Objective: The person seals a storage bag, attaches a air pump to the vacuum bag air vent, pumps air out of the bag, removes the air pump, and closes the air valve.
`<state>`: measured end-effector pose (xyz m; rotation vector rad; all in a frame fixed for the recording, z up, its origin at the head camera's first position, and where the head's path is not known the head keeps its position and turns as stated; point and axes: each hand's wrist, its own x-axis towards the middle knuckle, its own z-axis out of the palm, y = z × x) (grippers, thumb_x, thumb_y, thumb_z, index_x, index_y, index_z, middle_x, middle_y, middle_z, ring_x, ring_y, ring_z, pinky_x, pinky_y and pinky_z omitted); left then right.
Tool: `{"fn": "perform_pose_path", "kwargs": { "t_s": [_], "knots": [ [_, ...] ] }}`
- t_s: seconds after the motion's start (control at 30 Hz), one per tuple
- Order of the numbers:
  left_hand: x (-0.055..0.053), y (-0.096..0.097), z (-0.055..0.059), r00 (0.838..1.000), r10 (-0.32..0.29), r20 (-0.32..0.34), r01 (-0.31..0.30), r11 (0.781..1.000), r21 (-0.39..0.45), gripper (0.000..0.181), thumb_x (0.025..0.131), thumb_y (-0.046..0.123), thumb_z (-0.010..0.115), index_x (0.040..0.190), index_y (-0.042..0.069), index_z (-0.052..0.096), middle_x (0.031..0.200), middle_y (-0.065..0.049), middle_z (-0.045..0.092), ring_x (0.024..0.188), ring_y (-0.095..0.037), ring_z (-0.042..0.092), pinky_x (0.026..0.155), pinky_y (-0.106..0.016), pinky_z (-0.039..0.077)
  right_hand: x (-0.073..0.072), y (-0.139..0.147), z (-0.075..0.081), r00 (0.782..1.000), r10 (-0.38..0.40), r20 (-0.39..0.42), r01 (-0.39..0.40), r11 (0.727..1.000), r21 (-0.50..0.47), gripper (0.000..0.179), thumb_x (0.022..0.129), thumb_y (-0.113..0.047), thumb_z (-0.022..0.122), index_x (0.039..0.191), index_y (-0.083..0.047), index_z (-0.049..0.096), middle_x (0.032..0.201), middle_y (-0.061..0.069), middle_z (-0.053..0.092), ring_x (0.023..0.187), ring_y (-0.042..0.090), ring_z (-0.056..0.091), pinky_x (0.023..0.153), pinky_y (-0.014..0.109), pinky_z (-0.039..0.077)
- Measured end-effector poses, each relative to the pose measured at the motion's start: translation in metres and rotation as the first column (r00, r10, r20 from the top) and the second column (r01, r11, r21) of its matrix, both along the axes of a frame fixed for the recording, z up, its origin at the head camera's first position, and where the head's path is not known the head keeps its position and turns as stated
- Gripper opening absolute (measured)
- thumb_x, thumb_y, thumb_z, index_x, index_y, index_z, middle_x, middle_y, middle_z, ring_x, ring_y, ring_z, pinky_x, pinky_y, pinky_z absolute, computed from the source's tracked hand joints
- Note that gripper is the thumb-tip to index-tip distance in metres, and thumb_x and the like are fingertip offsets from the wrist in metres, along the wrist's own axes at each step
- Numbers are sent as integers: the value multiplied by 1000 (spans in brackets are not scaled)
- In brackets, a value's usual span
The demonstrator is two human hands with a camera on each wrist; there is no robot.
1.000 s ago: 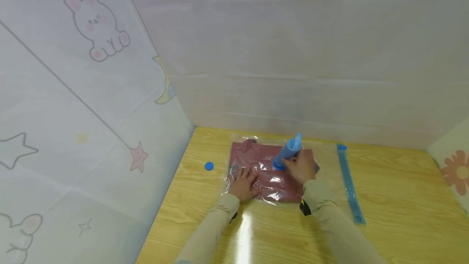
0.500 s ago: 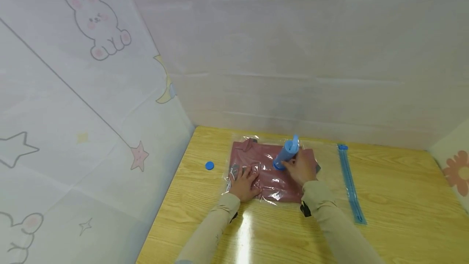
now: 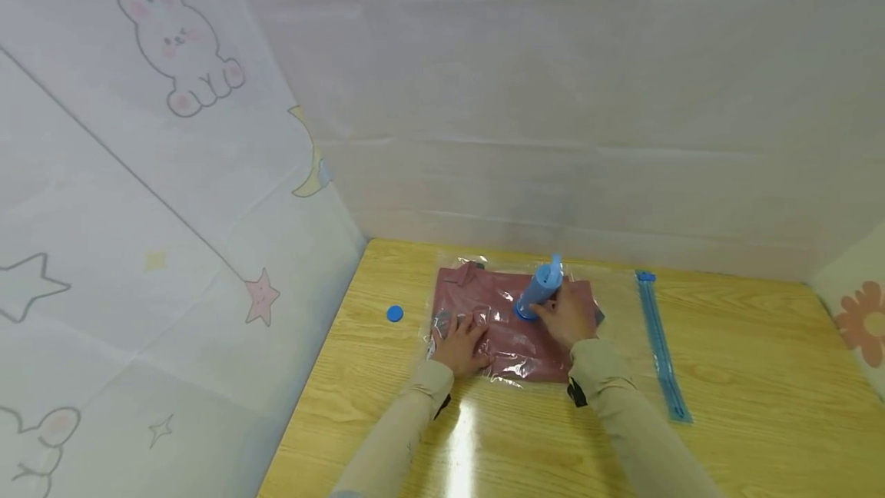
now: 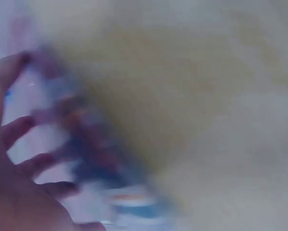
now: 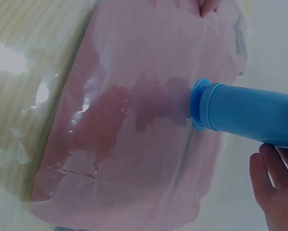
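A clear vacuum storage bag [image 3: 618, 329] lies flat on the table with a folded dark red garment [image 3: 508, 344] inside. A blue hand pump [image 3: 539, 288] stands tilted on the bag's round valve [image 5: 200, 104]. My right hand [image 3: 568, 317] grips the pump's barrel, thumb on the near side and fingers partly hidden behind it. To the left, my left hand [image 3: 459, 350] rests on the bag with its fingers spread over the garment. The left wrist view is blurred but shows those spread fingers [image 4: 38, 166] at the bag's edge.
A blue round cap [image 3: 395, 313] lies on the wooden table [image 3: 359, 421] left of the bag. The bag's blue zip strip [image 3: 661, 348] with its slider [image 3: 646, 277] runs along the right side. A pale wall covering [image 3: 553, 98] rises behind the table.
The pump's top has swung slightly left, its handle turning with it, while my right hand keeps its grip. My left hand stays in place on the bag.
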<state>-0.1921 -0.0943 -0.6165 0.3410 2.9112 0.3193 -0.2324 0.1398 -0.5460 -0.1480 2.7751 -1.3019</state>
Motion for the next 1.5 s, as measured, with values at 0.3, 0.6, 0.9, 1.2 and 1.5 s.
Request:
{"fn": "perform_pose_path", "kwargs": {
  "t_s": [0.3,0.6,0.9,1.2,1.5],
  "knots": [
    [-25,41,71,990,133,-40,-89,827,556,47,90,29,67,132,12,54,127,-7,59,114,-24,59,101,-44,46,-1,-3,-3,999,23,-28,-23,1000,3,62,92,-23,66,139,2,36,127,30,57,113,45,59,92,54,50],
    [-35,78,117,989,126,-82,-10,599,801,61,86,38,72,138,16,49,135,-3,55,121,-28,56,98,-46,49,-1,-1,1,994,66,-83,-67,998,-12,57,94,-18,61,141,1,37,130,30,55,117,47,56,98,58,46],
    [-37,90,117,985,140,-98,-16,647,762,51,89,33,70,135,18,54,129,-2,59,115,-17,59,95,-39,52,-1,0,1,994,72,-82,-66,995,71,50,94,-24,62,135,-2,45,124,24,62,112,41,61,94,54,49],
    [-38,92,114,985,145,-89,-32,670,741,51,89,39,67,135,20,52,131,1,60,116,-15,60,92,-33,52,1,5,3,997,64,-45,-67,995,-74,63,95,-19,59,147,-4,27,133,28,53,121,44,54,99,55,45],
    [-44,83,112,989,132,-62,-26,578,815,48,90,38,67,131,16,53,126,-3,65,116,-18,61,88,-34,53,-4,18,52,987,116,-112,-154,879,-452,58,95,1,48,150,-8,31,147,22,41,134,40,42,107,54,38]
  ]
}}
